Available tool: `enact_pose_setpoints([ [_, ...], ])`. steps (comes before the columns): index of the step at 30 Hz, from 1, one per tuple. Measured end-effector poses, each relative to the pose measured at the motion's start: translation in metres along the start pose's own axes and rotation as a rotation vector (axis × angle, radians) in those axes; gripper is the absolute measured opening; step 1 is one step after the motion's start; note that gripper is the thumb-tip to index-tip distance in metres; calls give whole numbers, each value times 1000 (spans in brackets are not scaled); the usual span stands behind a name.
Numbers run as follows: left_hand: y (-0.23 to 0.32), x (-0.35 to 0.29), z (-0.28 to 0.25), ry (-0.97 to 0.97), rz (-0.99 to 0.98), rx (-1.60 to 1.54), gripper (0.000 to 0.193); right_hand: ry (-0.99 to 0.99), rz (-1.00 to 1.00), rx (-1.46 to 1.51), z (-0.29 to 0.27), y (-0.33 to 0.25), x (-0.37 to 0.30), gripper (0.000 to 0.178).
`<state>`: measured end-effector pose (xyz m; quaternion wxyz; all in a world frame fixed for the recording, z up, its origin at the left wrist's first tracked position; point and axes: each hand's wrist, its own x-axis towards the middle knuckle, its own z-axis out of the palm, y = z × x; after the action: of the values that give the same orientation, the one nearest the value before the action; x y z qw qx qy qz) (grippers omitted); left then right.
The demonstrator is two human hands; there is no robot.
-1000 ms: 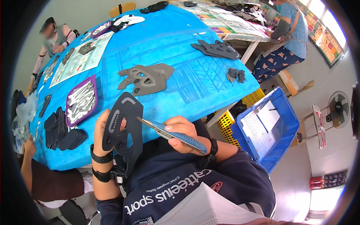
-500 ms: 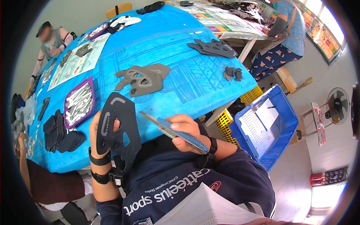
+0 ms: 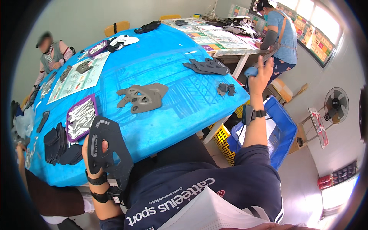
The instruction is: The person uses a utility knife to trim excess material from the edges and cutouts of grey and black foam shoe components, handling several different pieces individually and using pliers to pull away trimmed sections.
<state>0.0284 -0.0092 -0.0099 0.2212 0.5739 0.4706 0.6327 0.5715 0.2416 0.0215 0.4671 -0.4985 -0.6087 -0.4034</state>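
My left hand [image 3: 86, 155] is closed on a dark navy panel [image 3: 110, 147] with cut-out openings, tilted up at the front edge of the table. A thumb or fingertip shows through one of its holes. My right hand [image 3: 261, 79] is raised beyond the table's right corner, two fingers extended upward. A blue-handled tool [image 3: 251, 71] sits in that hand; its blade end cannot be made out. Near my left hand lie stacked dark pads [image 3: 55, 143] and a purple tray [image 3: 95, 98] of white and grey strips. Grey-brown cut-out panels [image 3: 147, 98] lie mid-table.
The table has a blue cover [image 3: 161, 50]. More dark panels [image 3: 209, 66] and small scraps [image 3: 226, 89] lie at its right. Below that corner stand a blue crate [image 3: 285, 126] and a yellow basket [image 3: 222, 145]. One person stands at the far right; others sit at left.
My right hand has swung from beside the panel out to the far right, lifting the blue-handled tool. The left hand and its panel have shifted slightly left and nearer as the view tilted.
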Motion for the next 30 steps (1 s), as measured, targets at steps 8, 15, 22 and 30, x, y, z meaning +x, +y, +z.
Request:
enact_pose_setpoints([
  [8, 20, -3, 6, 12, -2, -13, 19, -296, 255, -560, 28, 60, 12, 68],
  [15, 26, -9, -1, -17, -73, -65, 18, -622, 525, -272, 45, 83, 10, 69],
  [22, 36, -7, -7, -2, 109, 164, 17, -807, 444, -137, 39, 33, 15, 59],
  [30, 58, 16, 35, 45, 314, 935, 16, -1254, 405, 1463, -101, -224, 6, 49],
])
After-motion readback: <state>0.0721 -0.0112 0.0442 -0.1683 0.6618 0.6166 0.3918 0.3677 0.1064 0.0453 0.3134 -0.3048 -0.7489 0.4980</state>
